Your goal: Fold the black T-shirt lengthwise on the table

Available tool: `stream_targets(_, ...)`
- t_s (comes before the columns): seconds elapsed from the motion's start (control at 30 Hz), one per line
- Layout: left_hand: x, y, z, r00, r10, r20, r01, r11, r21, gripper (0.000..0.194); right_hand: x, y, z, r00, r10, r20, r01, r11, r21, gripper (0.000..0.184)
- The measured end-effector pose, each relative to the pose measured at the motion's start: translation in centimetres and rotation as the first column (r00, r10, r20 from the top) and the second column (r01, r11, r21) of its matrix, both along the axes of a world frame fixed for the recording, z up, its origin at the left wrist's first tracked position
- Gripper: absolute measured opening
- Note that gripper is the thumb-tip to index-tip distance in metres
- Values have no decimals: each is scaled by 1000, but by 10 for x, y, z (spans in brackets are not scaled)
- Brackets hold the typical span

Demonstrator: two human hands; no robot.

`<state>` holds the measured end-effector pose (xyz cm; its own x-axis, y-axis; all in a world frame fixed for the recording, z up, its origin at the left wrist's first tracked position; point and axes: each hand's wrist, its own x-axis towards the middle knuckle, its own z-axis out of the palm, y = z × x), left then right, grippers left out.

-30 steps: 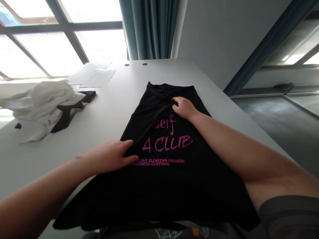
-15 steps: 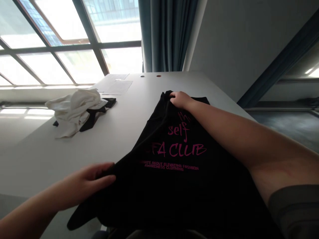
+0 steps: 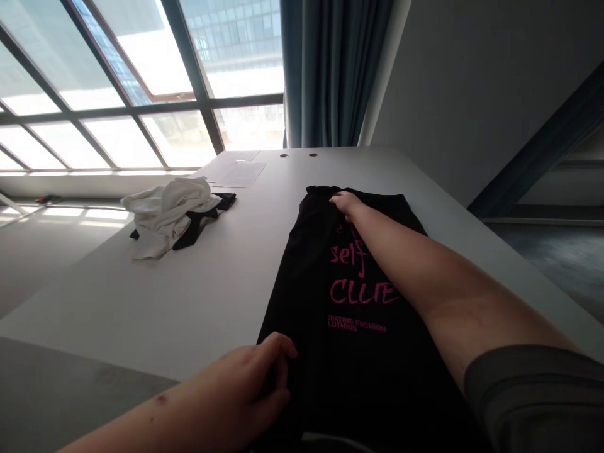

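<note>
A black T-shirt (image 3: 302, 296) with pink lettering lies lengthwise on the white table, its left part folded inward over some of the print. Near the far end, my right hand (image 3: 346, 204) is closed on the fabric by the collar, and its forearm crosses the right side of the lettering. My left hand (image 3: 271, 377) is curled around the shirt's near left part, thumb and fingers on the cloth. The near end of the shirt runs down into dark shadow at the bottom.
A crumpled white and black cloth pile (image 3: 172, 211) lies on the table (image 3: 226, 277) to the left. Sheets of paper (image 3: 240, 173) rest at the far left, near two round holes in the tabletop. Behind stand a window and a blue curtain (image 3: 330, 75).
My left hand has moved right and inward, bringing the shirt's left edge over part of the lettering. My right hand stays at the far end of the shirt. The view has shifted slightly.
</note>
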<state>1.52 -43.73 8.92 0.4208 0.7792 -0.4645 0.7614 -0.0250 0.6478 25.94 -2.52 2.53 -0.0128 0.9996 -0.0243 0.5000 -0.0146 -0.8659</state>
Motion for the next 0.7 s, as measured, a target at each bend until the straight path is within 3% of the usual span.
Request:
stream_targets(0.1, 2, 6, -4, 998, -35, -51, 36, 999, 7, 41, 2, 1, -7, 999, -20, -30, 19, 999, -37, 53)
stream_targets(0.2, -2, 4, -7, 976, -134, -174, 138, 990, 9, 29, -2, 5, -3, 999, 11, 52, -8, 999, -42, 63)
stream_targets(0.37, -25, -5, -12, 917, -114, -383, 122, 993, -5, 26, -19, 9, 5, 980, 190, 62, -184, 978, -94, 79)
stream_targets(0.5, -49, -15, -25, 928, -129, -350, 166, 983, 79, 47, -31, 13, 3, 973, 232, 10, -230, 968, -101, 91)
stream_targets(0.7, -58, -37, -39, 938, -165, -305, 246, 937, 248, 30, -37, 23, -12, 984, 164, -66, -167, 985, -36, 96)
